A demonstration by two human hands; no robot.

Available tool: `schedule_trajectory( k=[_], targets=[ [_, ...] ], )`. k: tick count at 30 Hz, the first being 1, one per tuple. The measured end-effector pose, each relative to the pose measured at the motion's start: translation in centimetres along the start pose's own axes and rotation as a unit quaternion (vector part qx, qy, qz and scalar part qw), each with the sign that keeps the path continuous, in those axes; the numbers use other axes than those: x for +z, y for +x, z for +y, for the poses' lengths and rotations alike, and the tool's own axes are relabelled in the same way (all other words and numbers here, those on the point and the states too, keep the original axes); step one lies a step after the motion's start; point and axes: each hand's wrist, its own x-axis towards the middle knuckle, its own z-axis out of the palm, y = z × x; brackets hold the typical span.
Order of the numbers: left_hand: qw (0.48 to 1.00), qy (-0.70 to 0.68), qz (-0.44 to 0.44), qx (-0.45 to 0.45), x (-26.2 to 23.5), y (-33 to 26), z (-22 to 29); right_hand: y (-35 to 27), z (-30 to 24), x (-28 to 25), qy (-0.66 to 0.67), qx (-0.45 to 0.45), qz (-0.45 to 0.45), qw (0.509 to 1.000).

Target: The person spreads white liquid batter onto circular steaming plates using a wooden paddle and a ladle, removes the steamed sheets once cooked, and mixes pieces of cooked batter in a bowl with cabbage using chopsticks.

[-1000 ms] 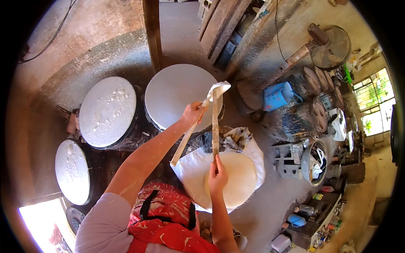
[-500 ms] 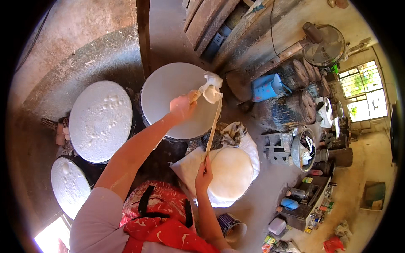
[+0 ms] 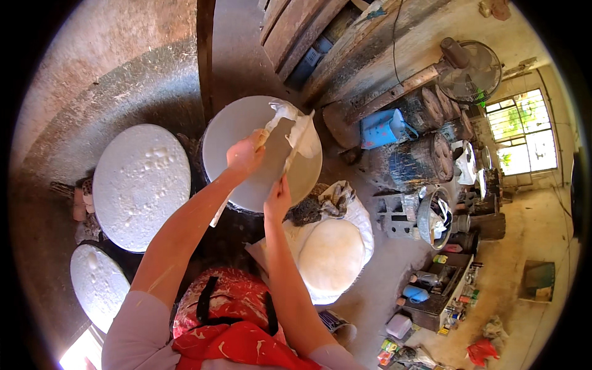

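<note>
My left hand (image 3: 245, 154) is closed round the handle of a tool (image 3: 283, 111) whose far end is coated in white batter. In my right hand (image 3: 277, 196) is a thin wooden stick (image 3: 288, 165), with a limp white mass (image 3: 302, 134), apparently soft dough or batter, hanging from its upper part. Both tools are over a round grey griddle (image 3: 231, 135); whether they touch it I cannot tell. Below my right forearm's right side lies a stack of round white sheets (image 3: 333, 254) on a white cloth (image 3: 364, 228).
To the left stand two more round pans, a larger one (image 3: 145, 185) and a smaller one (image 3: 102, 283), with bubbly white surfaces. Soot-dark drums (image 3: 404, 160), a blue jug (image 3: 387, 128), a fan (image 3: 472, 71) and a metal basin (image 3: 425, 216) stand to the right.
My right hand has moved up and left, bringing the stick over the griddle with the white mass now hanging from it. My left hand has shifted slightly left; the tool ends have separated.
</note>
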Motion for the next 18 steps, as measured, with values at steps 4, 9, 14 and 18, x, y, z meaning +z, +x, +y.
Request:
schedule_trajectory(
  k=[4,9,14,18],
  targets=[
    [0.999,-0.040,0.024,-0.002,0.2,-0.5,-0.7,3.2,0.2,1.3,-0.086,-0.033,-0.045,0.995],
    [0.996,-0.031,0.029,-0.075,-0.5,-0.6,-2.5,0.8,3.6,-5.2,-0.052,-0.004,0.049,0.997],
    [0.993,-0.054,0.041,-0.099,-0.1,-0.9,-3.4,-0.1,2.1,-3.4,-0.143,0.023,-0.059,0.988],
    [0.988,-0.101,0.054,-0.099,-0.3,-2.0,-3.8,-0.5,1.1,-0.5,-0.153,-0.069,-0.058,0.984]
  ],
)
